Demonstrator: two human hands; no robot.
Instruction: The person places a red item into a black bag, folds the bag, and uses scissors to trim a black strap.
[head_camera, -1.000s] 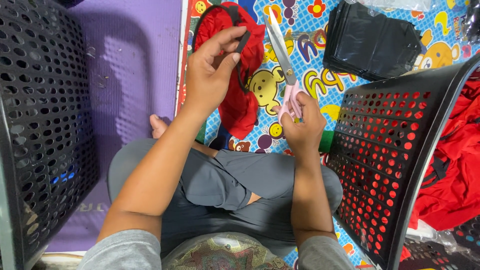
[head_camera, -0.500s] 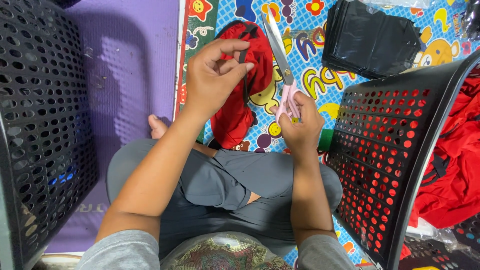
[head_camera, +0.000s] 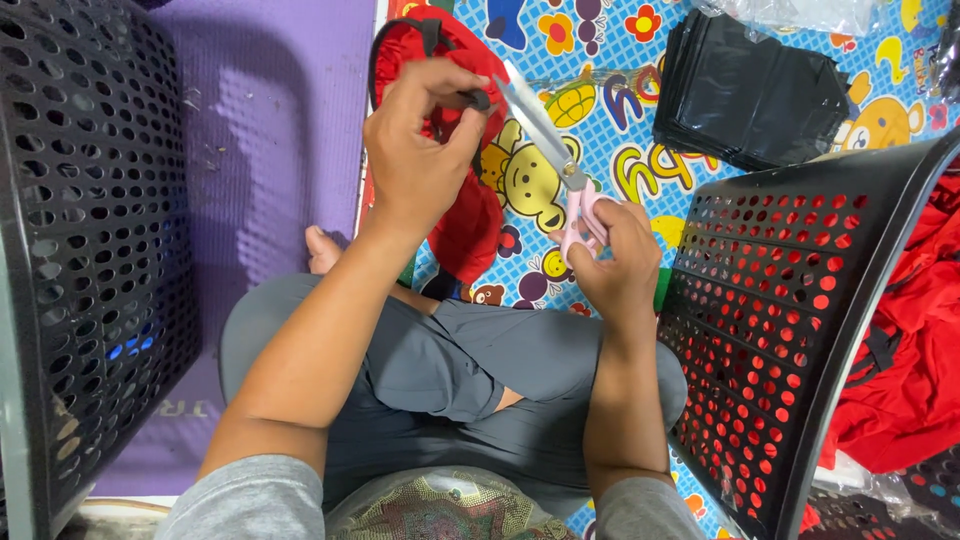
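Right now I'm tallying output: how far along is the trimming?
In hand: left hand pinches a black strap on a red bag; right hand aims pink scissors at it, cut not visibly made. Left: red cloth fills the right basket. Finished count unclear.

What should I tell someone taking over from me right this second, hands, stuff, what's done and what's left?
Left hand: pinching a black strap end of the red fabric piece, lifted over the cartoon mat.
Right hand: holding pink-handled scissors, blades at the strap end.
Black perforated baskets on both sides; the right basket holds more red fabric.
Done: strap presented to blades.
Left: whether the snip is finished can't be seen.
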